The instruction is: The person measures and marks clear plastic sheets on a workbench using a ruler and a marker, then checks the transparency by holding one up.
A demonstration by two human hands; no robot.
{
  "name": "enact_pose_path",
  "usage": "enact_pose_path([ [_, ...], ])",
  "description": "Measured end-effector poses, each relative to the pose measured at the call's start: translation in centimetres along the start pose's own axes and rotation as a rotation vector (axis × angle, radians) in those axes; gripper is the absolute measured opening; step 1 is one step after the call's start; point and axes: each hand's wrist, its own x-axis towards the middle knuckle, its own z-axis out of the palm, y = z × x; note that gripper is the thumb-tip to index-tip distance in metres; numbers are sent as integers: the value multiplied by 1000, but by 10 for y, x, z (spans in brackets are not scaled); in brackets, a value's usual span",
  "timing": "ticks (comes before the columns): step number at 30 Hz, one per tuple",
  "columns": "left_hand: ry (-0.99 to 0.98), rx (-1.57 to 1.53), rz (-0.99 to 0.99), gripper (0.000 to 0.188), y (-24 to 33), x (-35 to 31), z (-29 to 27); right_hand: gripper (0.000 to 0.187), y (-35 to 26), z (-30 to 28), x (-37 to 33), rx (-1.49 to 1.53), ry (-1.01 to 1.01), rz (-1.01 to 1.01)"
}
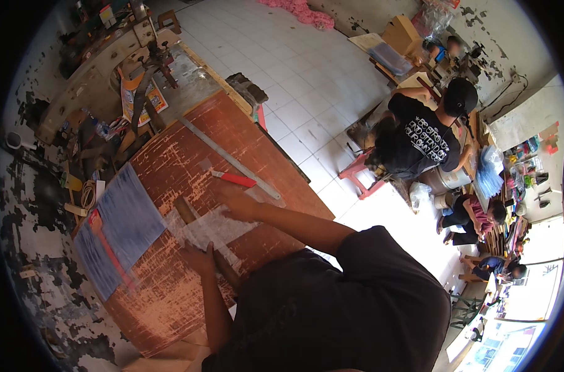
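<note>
A translucent whitish sheet (pixel 223 224) lies crumpled on the reddish-brown worktable (pixel 164 304). A brown rod (pixel 227 266) lies across it, pointing toward my body. My left hand (pixel 197 258) rests at the sheet's near left edge, thumb apart from the fingers and close beside the rod. Over the sheet's far side reaches my right hand (pixel 237 203), its fingers blurred. Just beyond that hand is a red-handled cutter knife (pixel 234 179). Past the knife, a long metal ruler (pixel 229 157) lies slantwise.
A blue-grey sheet (pixel 130 208) and a red strip-like tool (pixel 105 239) lie at the left. Tools and a clamp (pixel 155 59) crowd the far left bench. A co-worker in a black shirt (pixel 421 133) sits at the right by a red stool (pixel 361 175); others sit beyond.
</note>
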Motion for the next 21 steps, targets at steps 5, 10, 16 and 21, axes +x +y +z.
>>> enact_pose_path([
  [5,-181,-407,-83,55,19,16,-16,73,-35,35,-5,57,-137,-155],
  [10,-293,-555,258,43,65,47,-115,59,-80,-40,21,-290,50,-455],
  [16,29,-744,101,33,65,42,-186,20,84,-293,-23,-190,349,463],
  [21,-63,-726,-133,35,-62,-15,-137,45,176,-427,-129,329,1329,559],
])
